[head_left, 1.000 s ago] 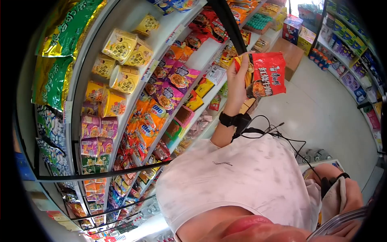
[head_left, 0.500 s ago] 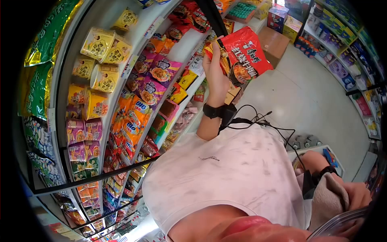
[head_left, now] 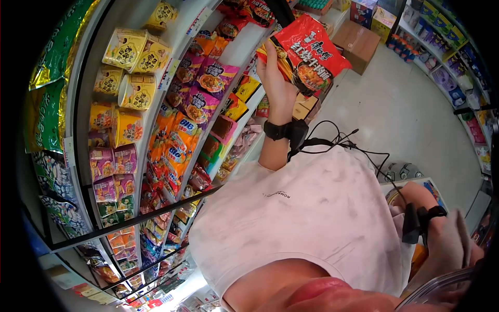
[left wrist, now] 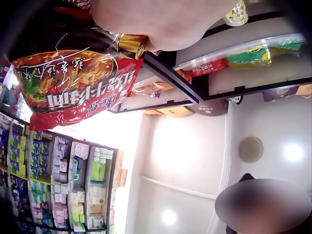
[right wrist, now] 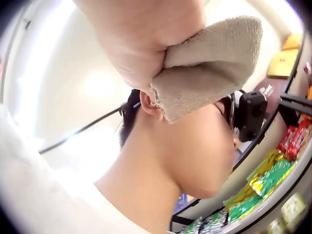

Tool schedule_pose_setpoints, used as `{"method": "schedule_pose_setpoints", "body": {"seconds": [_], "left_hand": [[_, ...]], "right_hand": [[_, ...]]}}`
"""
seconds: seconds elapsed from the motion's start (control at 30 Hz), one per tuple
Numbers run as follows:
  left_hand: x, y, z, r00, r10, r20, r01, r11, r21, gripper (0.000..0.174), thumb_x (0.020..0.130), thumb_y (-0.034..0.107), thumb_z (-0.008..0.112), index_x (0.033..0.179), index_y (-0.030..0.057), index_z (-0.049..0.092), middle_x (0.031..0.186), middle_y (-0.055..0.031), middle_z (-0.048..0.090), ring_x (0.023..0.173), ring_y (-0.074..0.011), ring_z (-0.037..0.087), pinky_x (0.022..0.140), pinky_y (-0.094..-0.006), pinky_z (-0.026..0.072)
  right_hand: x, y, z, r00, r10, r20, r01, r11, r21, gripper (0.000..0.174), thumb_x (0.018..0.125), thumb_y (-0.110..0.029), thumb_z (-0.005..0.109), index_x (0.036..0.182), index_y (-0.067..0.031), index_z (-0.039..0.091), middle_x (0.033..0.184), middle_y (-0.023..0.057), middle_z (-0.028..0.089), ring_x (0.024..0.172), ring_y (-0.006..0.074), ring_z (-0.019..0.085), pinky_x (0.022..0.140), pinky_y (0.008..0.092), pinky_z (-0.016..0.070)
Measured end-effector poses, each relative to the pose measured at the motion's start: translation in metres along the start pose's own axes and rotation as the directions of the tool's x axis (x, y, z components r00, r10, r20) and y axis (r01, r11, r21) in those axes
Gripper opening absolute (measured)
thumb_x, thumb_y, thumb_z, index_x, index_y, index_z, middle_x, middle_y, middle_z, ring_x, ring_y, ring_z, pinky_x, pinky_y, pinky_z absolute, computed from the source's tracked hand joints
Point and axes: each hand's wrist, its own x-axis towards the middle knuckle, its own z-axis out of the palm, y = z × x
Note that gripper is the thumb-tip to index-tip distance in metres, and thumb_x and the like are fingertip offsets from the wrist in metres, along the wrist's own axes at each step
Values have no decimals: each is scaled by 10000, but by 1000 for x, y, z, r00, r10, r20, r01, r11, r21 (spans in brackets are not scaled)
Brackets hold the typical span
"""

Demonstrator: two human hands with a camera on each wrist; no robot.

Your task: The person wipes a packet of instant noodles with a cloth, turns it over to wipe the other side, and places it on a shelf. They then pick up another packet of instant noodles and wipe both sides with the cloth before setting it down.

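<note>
My left hand (head_left: pixel 278 88) grips a red packet of instant noodles (head_left: pixel 314 49) by its edge, out in front of the shelves. In the left wrist view, the packet (left wrist: pixel 73 78) shows a printed bowl of noodles and white lettering, and the left hand (left wrist: pixel 161 19) is at its edge. My right hand (right wrist: pixel 146 39) holds a folded beige towel (right wrist: pixel 214 63) up beside the person's head, by the cheek and ear. In the head view the towel (head_left: pixel 444 257) covers most of that hand.
Shelves of cup noodles (head_left: pixel 125 49), purple noodle packets (head_left: pixel 215 78) and orange packets (head_left: pixel 182 148) stand close by the left hand. A cardboard box (head_left: pixel 356 44) sits on the floor beyond the packet. Loose cables (head_left: pixel 343 136) hang near the left wrist. More shelves (head_left: pixel 447 62) line the far side.
The noodle packet has tilted and moved up and to the left in the head view, its front now facing the camera more. The towel in the right hand has come closer to the head.
</note>
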Motion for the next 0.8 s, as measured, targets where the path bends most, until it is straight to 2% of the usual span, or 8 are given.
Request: {"method": "schedule_pose_setpoints", "body": {"seconds": [0.07, 0.27, 0.4, 0.43, 0.53, 0.63, 0.7, 0.8], "left_hand": [[-2, 1, 4, 999, 33, -22, -33, 999, -5, 296, 995, 310, 616, 1138, 55, 572, 1088, -51, 674, 928, -147, 682, 794, -312, 568], [0, 5, 2, 999, 11, -53, -9, 999, 35, 344, 991, 292, 620, 1202, 37, 526, 1168, -81, 639, 1022, -197, 651, 880, -364, 541], [1, 7, 6, 999, 23, -22, -23, 1000, -10, 301, 991, 256, 624, 1199, 51, 550, 1161, -71, 650, 1016, -178, 656, 870, -348, 541], [-2, 7, 7, 999, 17, -36, -17, 1000, -1, 307, 991, 262, 623, 1203, 52, 551, 1161, -70, 651, 1017, -175, 656, 872, -345, 540], [3, 13, 7, 999, -18, -33, 18, 1000, 14, 330, 994, 281, 617, 1221, 51, 552, 1168, -66, 651, 1022, -169, 654, 878, -337, 536], [-4, 14, 8, 999, -52, 7, 52, 999, 0, 352, 997, 297, 611, 1239, 48, 555, 1176, -62, 649, 1032, -167, 651, 884, -333, 534], [-5, 15, 11, 999, -52, -6, 52, 999, -10, 368, 1000, 304, 604, 1253, 41, 560, 1184, -64, 645, 1048, -169, 646, 891, -338, 532], [-3, 14, 8, 999, -35, -14, 35, 999, -6, 375, 998, 307, 608, 1253, 41, 545, 1193, -70, 637, 1059, -174, 642, 896, -347, 532]], "right_hand": [[-2, 4, 3, 1000, -11, -3, 11, 1000, 1, 187, 884, 16, 472, 869, -2, 658, 857, 114, 674, 701, 201, 665, 502, 302, 460], [0, 6, 0, 1000, -8, -17, 8, 1000, 3, 200, 896, -5, 460, 873, -4, 658, 849, 126, 678, 701, 222, 676, 496, 296, 464], [-4, -11, -1, 992, 122, -18, -120, 990, 77, 209, 904, -20, 452, 875, -6, 658, 845, 134, 681, 700, 237, 683, 493, 293, 466], [0, -13, -6, 979, 202, 27, -204, 967, 152, 222, 912, -33, 442, 871, -9, 659, 846, 138, 683, 705, 242, 685, 490, 295, 473], [9, -20, -22, 952, 249, 179, -286, 931, 226, 164, 859, 19, 492, 828, -21, 648, 815, 107, 661, 669, 214, 661, 478, 295, 487], [-1, -26, -14, 996, -9, 88, 8, 1000, 9, 147, 821, 53, 515, 813, -20, 642, 806, 89, 644, 652, 197, 645, 478, 293, 485], [-6, -23, -5, 978, -193, 76, 203, 967, -157, 145, 795, 76, 530, 804, -20, 638, 800, 77, 633, 640, 185, 635, 478, 293, 484], [-13, 8, 0, 877, -479, 21, 479, 872, -103, 179, 710, 145, 549, 769, -11, 613, 787, 44, 586, 611, 148, 589, 494, 299, 471]]}}
